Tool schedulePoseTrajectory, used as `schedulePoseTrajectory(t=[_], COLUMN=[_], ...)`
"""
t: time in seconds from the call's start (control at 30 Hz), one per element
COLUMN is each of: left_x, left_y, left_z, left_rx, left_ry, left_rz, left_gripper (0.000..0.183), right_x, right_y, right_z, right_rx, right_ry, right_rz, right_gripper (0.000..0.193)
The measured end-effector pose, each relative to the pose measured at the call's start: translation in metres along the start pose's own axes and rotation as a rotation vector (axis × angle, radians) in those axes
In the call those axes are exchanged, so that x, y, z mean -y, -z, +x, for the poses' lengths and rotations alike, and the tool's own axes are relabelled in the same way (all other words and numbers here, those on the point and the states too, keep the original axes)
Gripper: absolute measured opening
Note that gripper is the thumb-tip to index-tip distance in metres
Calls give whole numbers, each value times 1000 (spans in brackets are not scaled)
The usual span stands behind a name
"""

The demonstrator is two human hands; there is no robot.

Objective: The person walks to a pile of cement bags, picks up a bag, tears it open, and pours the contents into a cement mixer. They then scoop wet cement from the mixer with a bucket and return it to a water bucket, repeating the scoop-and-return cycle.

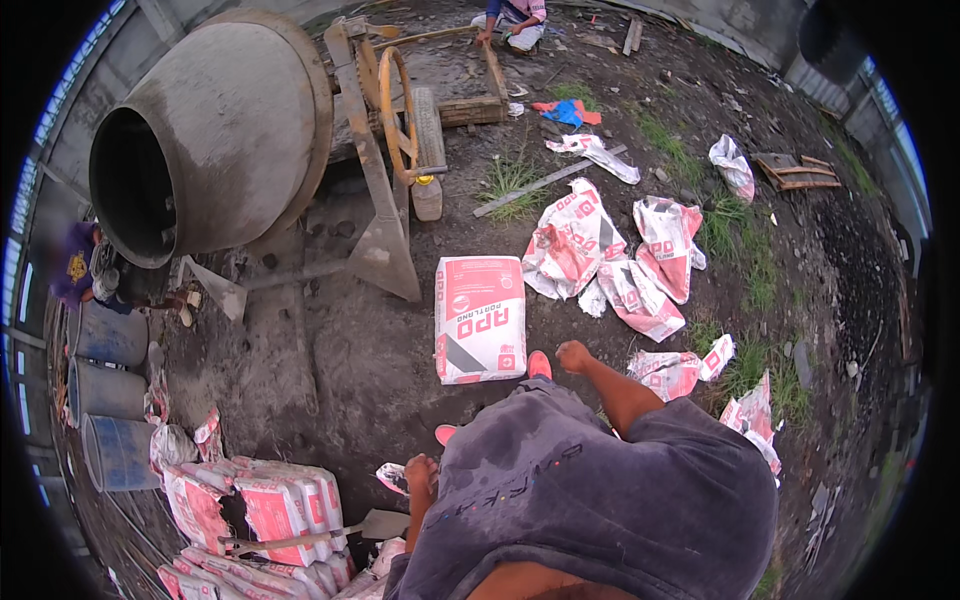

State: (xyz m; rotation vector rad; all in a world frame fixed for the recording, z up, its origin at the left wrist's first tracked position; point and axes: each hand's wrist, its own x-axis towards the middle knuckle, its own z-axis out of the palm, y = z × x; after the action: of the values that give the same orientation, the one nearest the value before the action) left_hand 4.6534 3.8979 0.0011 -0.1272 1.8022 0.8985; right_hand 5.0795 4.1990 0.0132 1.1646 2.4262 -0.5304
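Observation:
A full cement bag, white and pink-red, lies flat on the dark ground just in front of my feet. My right hand hangs to the right of the bag, its fingers curled and no object showing in it. Lower down on the left, my left hand is also curled into a loose fist beside my thigh, apart from the bag. A stack of cement bags stands to the left of it, with a shovel lying across the bags. Neither hand touches anything I can make out.
A large concrete mixer on a metal frame with a yellow-orange wheel stands ahead left. Blue drums line the left side, near one person. Another person crouches far ahead. Torn empty bags litter the right.

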Motion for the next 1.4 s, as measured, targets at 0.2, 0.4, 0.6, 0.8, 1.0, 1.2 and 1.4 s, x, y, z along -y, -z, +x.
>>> schedulePoseTrajectory(t=[0.2, 0.4, 0.6, 0.8, 1.0, 1.2, 1.4], left_x=[-61, -50, -21, -14, -31, -39, -11], left_y=[-30, -27, -16, -10, -16, -18, -16], left_z=[-28, -33, -51, -55, -45, -43, -41], left_rx=[12, 15, 4, 51, -35, -13, -44], left_ry=[-70, -29, 23, 22, 17, -25, 70], left_rz=[47, 60, 137, 187, 91, 41, 5], left_gripper=[21, 22, 22, 19, 21, 22, 21], right_x=[26, 23, 15, 70, 103, 82, 32], right_y=[25, 13, 1, 56, 70, 42, 18], right_z=[12, 20, 8, 33, 63, 46, 9], right_rx=[-168, -204, -52, -7, -127, -118, 54], right_ry=[-85, -172, -184, -432, -5, -178, -63], right_rz=[397, 620, 830, 1375, 958, 732, 241], right_gripper=[27, 27, 22, 23, 20, 22, 21])
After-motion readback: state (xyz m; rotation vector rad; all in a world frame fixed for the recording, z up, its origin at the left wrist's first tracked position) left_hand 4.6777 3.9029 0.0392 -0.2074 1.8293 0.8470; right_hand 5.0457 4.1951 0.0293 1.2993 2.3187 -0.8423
